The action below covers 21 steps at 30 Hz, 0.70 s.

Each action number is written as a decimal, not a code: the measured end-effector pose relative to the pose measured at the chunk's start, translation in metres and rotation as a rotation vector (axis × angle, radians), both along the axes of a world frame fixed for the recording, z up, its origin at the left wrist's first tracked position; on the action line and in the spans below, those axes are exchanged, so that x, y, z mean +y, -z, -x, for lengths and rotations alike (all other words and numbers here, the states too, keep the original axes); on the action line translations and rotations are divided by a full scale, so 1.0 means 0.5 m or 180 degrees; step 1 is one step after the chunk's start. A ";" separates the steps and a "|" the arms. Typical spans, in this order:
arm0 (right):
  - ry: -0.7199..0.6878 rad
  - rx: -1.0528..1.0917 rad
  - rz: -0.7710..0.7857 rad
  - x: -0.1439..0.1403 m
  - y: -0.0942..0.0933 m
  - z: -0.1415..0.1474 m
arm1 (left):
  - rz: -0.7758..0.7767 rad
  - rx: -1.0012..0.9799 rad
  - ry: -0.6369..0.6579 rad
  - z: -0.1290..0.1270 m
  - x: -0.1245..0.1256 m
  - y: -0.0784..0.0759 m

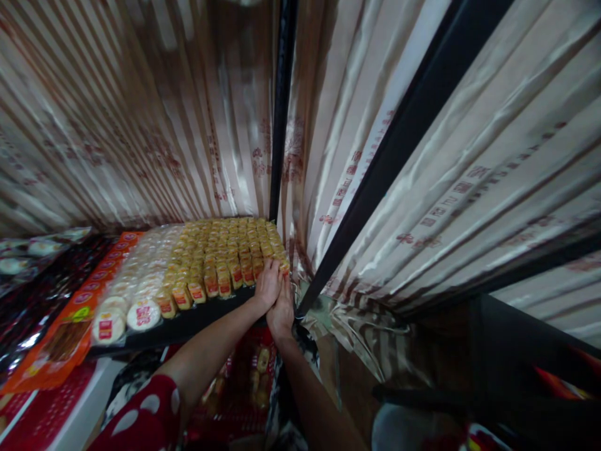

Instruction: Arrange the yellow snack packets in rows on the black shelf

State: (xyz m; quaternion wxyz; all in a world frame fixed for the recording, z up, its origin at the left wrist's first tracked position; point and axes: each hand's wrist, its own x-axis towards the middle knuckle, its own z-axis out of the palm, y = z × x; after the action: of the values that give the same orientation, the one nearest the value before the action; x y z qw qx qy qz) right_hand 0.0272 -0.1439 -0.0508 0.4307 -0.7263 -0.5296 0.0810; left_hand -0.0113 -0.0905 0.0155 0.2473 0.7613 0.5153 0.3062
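Note:
Wrapped yellow cakes [225, 247] stand in close rows on a dark shelf [188, 326]. At the right front corner of these rows, my left hand [268, 287] and my right hand [282, 313] meet side by side, touching. Their fingers are close together and reach up around a wrapped cake [283, 268] at the end of the front row. Most of that cake is hidden behind the fingers. Left of the yellow rows lie round white cakes [143, 313] in clear wrappers, with red marks on some of them.
An orange packet [70, 332] and dark shiny packages [42, 294] lie further left. Below my arms is a red basket [230, 419] with wrapped items inside. A black post [375, 169] slants close to my right hand, before pleated printed curtains [211, 125].

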 end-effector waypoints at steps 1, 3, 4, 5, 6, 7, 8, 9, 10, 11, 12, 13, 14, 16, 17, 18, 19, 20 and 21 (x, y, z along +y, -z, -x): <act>0.0055 -0.0038 0.0055 0.001 -0.001 0.001 | -0.0001 -0.0002 0.0003 0.001 0.000 0.001; 0.0143 -0.0049 0.0150 0.000 -0.006 0.003 | 0.0026 0.0015 0.0004 0.001 0.001 0.003; 0.0162 -0.0032 0.0175 -0.001 -0.011 0.004 | 0.0051 0.0044 0.0024 0.000 0.002 0.004; 0.0172 -0.0009 0.0188 -0.002 -0.016 0.005 | 0.0079 0.0080 0.0046 0.000 0.003 0.005; 0.0174 0.0012 0.0194 -0.003 -0.020 0.006 | 0.0109 0.0111 0.0070 0.000 0.005 0.006; 0.0176 0.0030 0.0203 -0.004 -0.025 0.006 | 0.0132 0.0143 0.0088 0.000 0.006 0.006; 0.0186 0.0046 0.0218 -0.005 -0.028 0.007 | 0.0139 0.0181 0.0097 0.000 0.008 0.006; 0.0208 0.0064 0.0235 -0.005 -0.031 0.008 | 0.0127 0.0217 0.0098 0.000 0.009 0.005; 0.0237 0.0084 0.0246 -0.004 -0.032 0.009 | 0.0112 0.0257 0.0100 0.001 0.010 0.005; 0.0258 0.0107 0.0243 -0.003 -0.032 0.009 | 0.0098 0.0301 0.0108 0.002 0.010 0.004; 0.0261 0.0129 0.0228 -0.003 -0.030 0.010 | 0.0087 0.0342 0.0119 0.003 0.010 0.003; 0.0261 0.0151 0.0209 -0.002 -0.028 0.010 | 0.0077 0.0367 0.0128 0.004 0.009 0.003; 0.0251 0.0166 0.0201 -0.001 -0.026 0.011 | 0.0081 0.0373 0.0145 0.006 0.007 0.002; 0.0228 0.0173 0.0235 -0.002 -0.023 0.010 | 0.0114 0.0368 0.0173 0.010 0.001 0.000; 0.0211 0.0157 0.0265 -0.003 -0.022 0.009 | 0.0125 0.0359 0.0196 0.013 -0.002 -0.001; 0.0188 0.0132 0.0278 -0.005 -0.022 0.008 | 0.0126 0.0342 0.0225 0.018 -0.006 -0.002; 0.0145 0.0097 0.0260 -0.006 -0.023 0.007 | 0.0106 0.0316 0.0263 0.023 -0.010 -0.002; 0.0102 0.0064 0.0205 -0.008 -0.024 0.005 | 0.0066 0.0287 0.0300 0.030 -0.014 -0.003; 0.0069 0.0055 0.0126 -0.010 -0.026 0.004 | 0.0025 0.0255 0.0332 0.038 -0.019 -0.002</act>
State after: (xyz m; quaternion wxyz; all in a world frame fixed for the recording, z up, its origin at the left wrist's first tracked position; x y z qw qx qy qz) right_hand 0.0250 -0.1488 -0.0379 0.4216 -0.7396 -0.5163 0.0930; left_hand -0.0305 -0.1000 0.0168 0.2451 0.7978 0.4856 0.2601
